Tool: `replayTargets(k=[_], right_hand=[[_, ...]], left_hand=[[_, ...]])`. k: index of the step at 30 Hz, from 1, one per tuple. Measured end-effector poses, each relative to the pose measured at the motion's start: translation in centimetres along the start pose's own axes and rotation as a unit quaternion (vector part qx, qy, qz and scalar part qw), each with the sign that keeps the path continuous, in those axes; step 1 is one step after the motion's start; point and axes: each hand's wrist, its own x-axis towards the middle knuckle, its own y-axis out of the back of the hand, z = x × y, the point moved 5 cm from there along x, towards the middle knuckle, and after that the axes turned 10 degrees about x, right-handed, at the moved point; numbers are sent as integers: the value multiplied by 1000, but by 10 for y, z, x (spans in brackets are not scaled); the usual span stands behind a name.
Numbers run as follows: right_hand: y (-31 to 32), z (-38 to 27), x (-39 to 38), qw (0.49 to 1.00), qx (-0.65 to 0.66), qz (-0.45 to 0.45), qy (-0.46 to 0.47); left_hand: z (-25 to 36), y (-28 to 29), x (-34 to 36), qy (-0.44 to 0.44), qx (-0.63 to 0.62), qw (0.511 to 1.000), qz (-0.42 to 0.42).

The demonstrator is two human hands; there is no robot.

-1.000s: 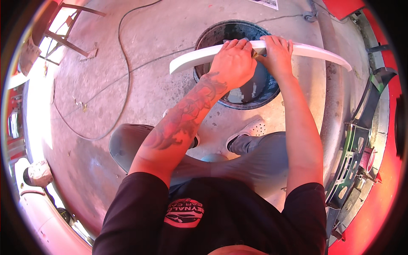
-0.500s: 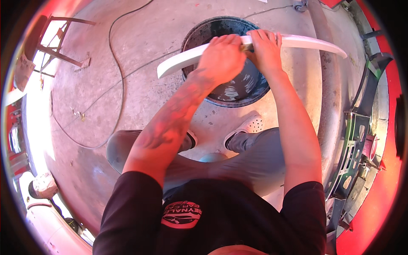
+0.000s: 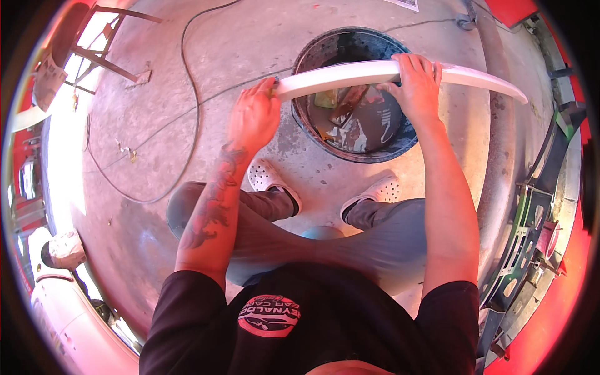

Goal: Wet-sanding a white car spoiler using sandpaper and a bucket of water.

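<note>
A long white curved strip (image 3: pixel 350 76), probably a vehicle trim piece, lies crosswise above a round black tub (image 3: pixel 299 119) holding dark water. My left hand (image 3: pixel 255 119) is closed over the strip's left end and hides it. A small dark sliver shows at those fingertips, too little to name. Right of the strip's middle, my right hand (image 3: pixel 417 90) grips it, fingers over the far edge and thumb on the near side. In the water sit a yellowish-green block (image 3: pixel 325 99) and a brown block (image 3: pixel 349 105).
My knees and light clogs (image 3: pixel 270 178) are just this side of the tub. A dark cable (image 3: pixel 199 106) curves over the concrete at left, near a metal-framed stand (image 3: pixel 103 59). Dark car body parts (image 3: pixel 528 212) line the right side. A pale rounded panel (image 3: pixel 75 319) stands at lower left.
My left hand has slid left along the strip, from beside my right hand to the strip's left end. My right hand keeps its grip. The view has shifted slightly, uncovering blocks in the tub.
</note>
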Motion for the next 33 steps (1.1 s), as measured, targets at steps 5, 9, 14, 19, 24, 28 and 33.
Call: replayTargets(k=[5,9,14,19,24,28,33], right_hand=[[2,1,-1,1000,-7,-6,5],[3,0,1,999,-9,-27,-13],[2,0,3,999,-14,-30,-10],[2,3,4,999,-14,-38,-16],[2,0,6,999,-12,-36,-9],[3,0,5,999,-8,-38,-18],[4,0,6,999,-10,-45,-18]], left_hand=[[50,8,4,-101,-22,993,54],[0,1,-6,10,-58,998,33],[11,-6,-18,70,-79,994,29],[-7,-15,-32,195,-213,957,5],[31,-8,-30,94,-133,984,76],[9,-17,-35,119,-181,973,80],[19,-18,-51,101,-135,979,118]])
